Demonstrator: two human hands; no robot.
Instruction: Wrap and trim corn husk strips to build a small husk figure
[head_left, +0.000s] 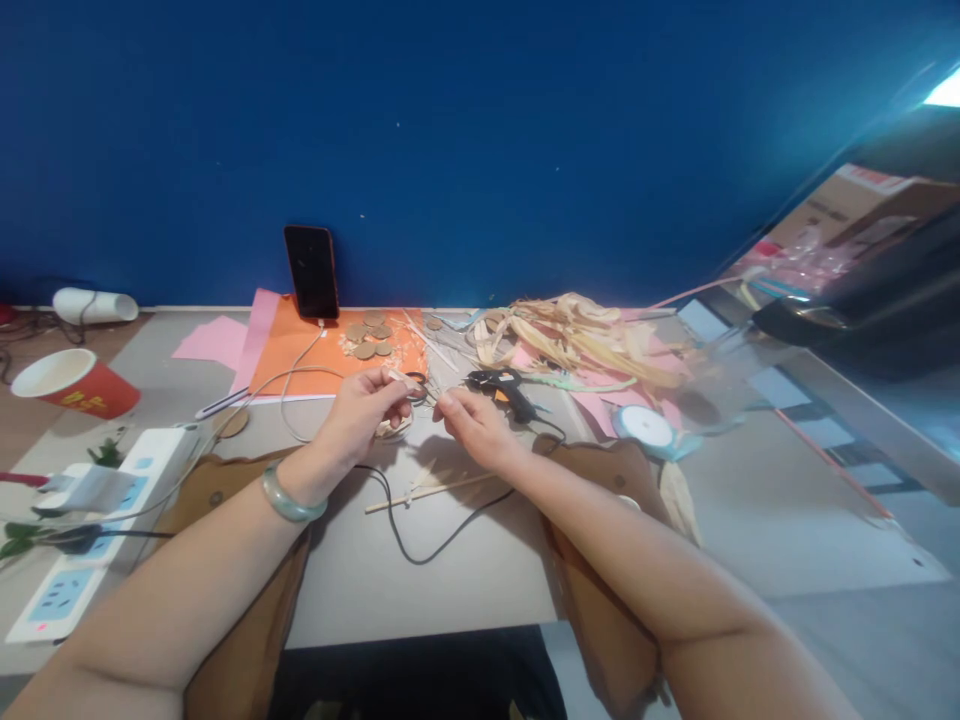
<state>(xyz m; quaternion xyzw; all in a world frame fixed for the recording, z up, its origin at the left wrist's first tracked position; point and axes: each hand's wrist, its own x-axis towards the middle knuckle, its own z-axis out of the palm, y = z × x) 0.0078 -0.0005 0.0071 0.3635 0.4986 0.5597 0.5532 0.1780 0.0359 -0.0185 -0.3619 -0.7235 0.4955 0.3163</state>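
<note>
My left hand (367,408), below a green bangle, is closed in a pinch on a small pale strip (405,379). Facing it, my right hand (478,425) also pinches, thumb against forefinger. Something thin and dark shows at its fingertips, too small to name. Both hands are above the middle of the table, a short gap apart. A black glue gun (510,390) lies just beyond my right hand. Under the hands, a thin wooden stick (427,491) and a black cable (397,540) lie on the table.
Dried husks (585,335) are heaped at the back right, near a ribbon roll (645,427). Wooden discs (365,350) lie on orange paper (300,350) below a propped phone (312,272). A power strip (142,460) and red paper cup (90,385) stand left.
</note>
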